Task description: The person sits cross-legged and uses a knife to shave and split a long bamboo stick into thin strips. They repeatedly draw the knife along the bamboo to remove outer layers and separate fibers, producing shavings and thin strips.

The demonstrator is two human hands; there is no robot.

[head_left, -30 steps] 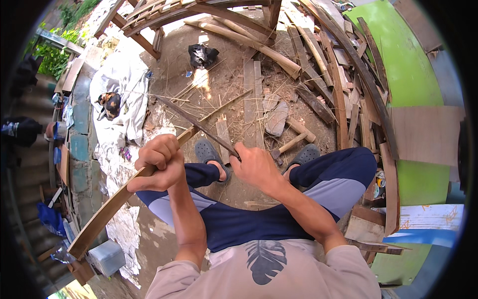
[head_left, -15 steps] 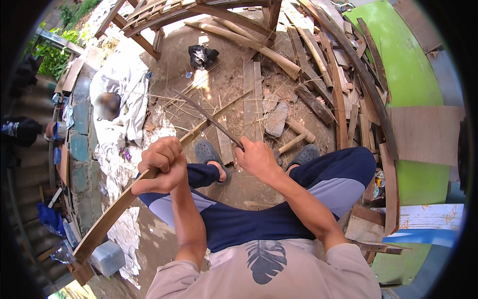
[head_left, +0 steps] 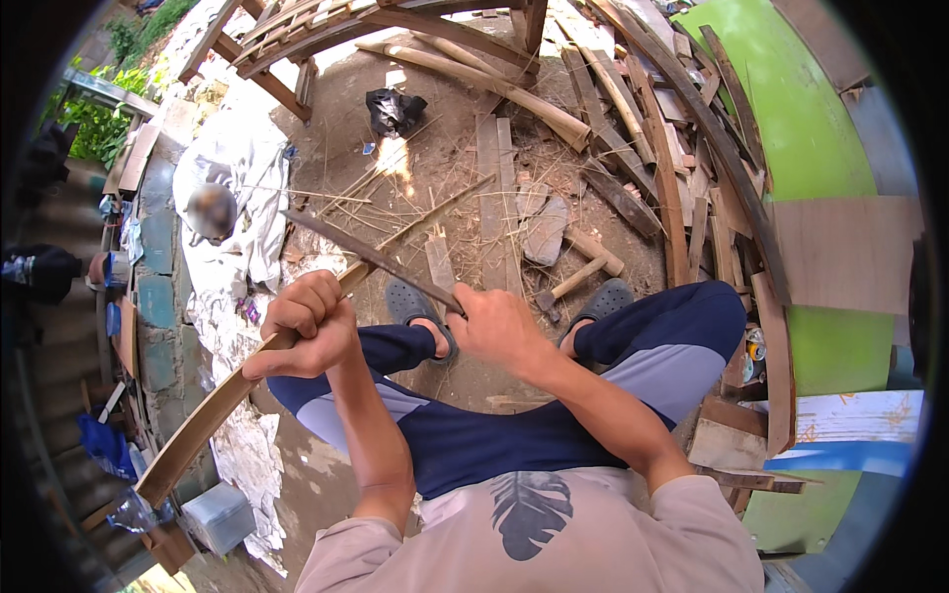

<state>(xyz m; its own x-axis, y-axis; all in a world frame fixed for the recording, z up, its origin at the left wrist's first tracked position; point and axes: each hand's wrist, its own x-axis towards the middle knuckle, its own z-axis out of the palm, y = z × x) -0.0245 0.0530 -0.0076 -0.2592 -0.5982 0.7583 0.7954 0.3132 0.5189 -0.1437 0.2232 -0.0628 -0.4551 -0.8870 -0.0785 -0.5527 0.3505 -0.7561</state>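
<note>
My left hand (head_left: 308, 326) is closed around a long bamboo strip (head_left: 203, 427), which slants from the lower left up to the ground ahead of my feet. In my right hand (head_left: 502, 331) is a long, dark-bladed knife (head_left: 351, 244); its handle is mostly hidden by my fingers. The blade points up and left and crosses the strip just beyond my left fist. Whether its edge touches the strip, I cannot tell for sure. Both hands are above the ground between my spread knees.
A wooden mallet (head_left: 583, 275) lies near my right sandal (head_left: 605, 304). Timber offcuts (head_left: 677, 198) pile up on the right beside a green panel (head_left: 830, 351). Ahead stand a slatted bamboo bench (head_left: 326, 44) and a black plastic bag (head_left: 395, 112). White cloth (head_left: 252, 188) lies left.
My right hand has shifted slightly left and down. The knife blade has swung left and lower, crossing the strip closer to my left fist. My left hand keeps its grip.
</note>
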